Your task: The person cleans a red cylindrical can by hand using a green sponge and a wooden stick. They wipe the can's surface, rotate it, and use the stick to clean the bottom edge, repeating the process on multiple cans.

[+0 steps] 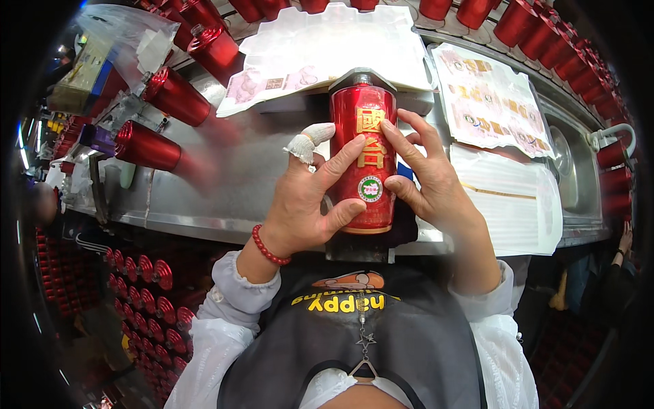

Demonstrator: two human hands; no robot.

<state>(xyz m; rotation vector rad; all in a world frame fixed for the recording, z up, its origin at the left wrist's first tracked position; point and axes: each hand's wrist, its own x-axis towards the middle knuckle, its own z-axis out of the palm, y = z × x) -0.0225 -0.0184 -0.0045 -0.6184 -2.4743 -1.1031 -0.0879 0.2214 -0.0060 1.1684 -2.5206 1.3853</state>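
Observation:
A glossy red bottle [375,158] with gold characters and a round green-and-white emblem lies before me, its neck pointing away. It rests in a dark holder [364,73] whose angled rim shows behind the neck. My left hand [298,194] grips its left side, index fingertip on the gold lettering and thumb beside the emblem. A white wrap covers one of that hand's fingers. From the right, my right hand [431,178] holds the bottle, index fingertip on the upper lettering and thumb near the emblem; its other fingers curl by the bottle's side.
Stacked printed sheets [327,44] lie beyond the bottle. More label sheets [487,99] and white sheets [507,204] are to the right, near a metal sink [579,167]. Red bottles [177,95] lie at the left of the metal worktop [225,174]; several red ones [146,300] stand below.

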